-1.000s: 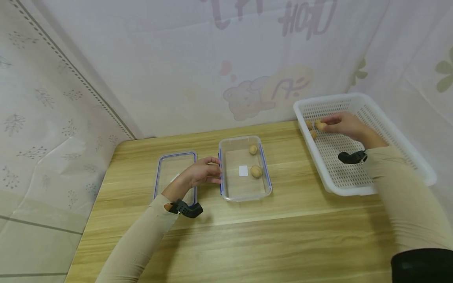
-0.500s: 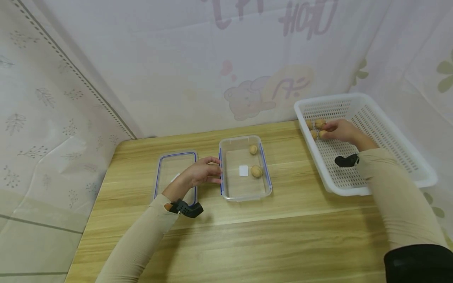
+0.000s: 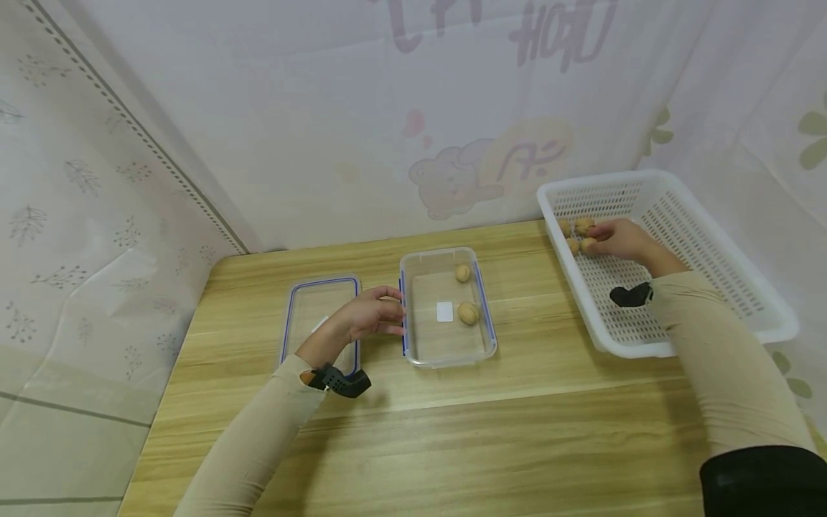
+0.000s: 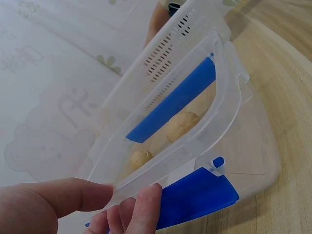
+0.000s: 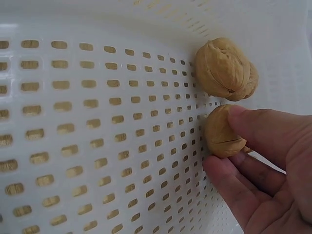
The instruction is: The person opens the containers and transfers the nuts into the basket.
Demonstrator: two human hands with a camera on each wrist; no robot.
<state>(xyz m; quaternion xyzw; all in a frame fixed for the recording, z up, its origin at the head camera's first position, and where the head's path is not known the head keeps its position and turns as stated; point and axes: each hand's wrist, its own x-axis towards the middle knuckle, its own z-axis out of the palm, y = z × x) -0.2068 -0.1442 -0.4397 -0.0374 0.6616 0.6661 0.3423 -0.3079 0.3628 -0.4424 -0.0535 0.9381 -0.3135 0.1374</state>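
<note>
My right hand (image 3: 622,239) is inside the white perforated basket (image 3: 584,314), pinching a walnut (image 5: 222,132) between thumb and fingertips, low by the basket's floor. Right behind it lies another walnut (image 5: 222,68), with one more partly hidden. My left hand (image 3: 373,314) holds the left edge of a clear plastic food container (image 3: 423,357), its thumb (image 4: 83,196) at the rim and its fingers against the blue side clip (image 4: 197,197). Two walnuts lie apart in this container: one walnut (image 3: 462,273) towards the back, one walnut (image 3: 468,313) nearer the middle.
A clear lid with a blue seal (image 3: 321,281) lies on the wooden table (image 3: 439,445), left of the container and partly under my left wrist. Printed cloth (image 3: 310,143) hangs behind the table and at both sides.
My right hand has shifted slightly nearer inside the basket, leaving the walnut at the back and taking hold of the one in front. The left hand and container have stayed put.
</note>
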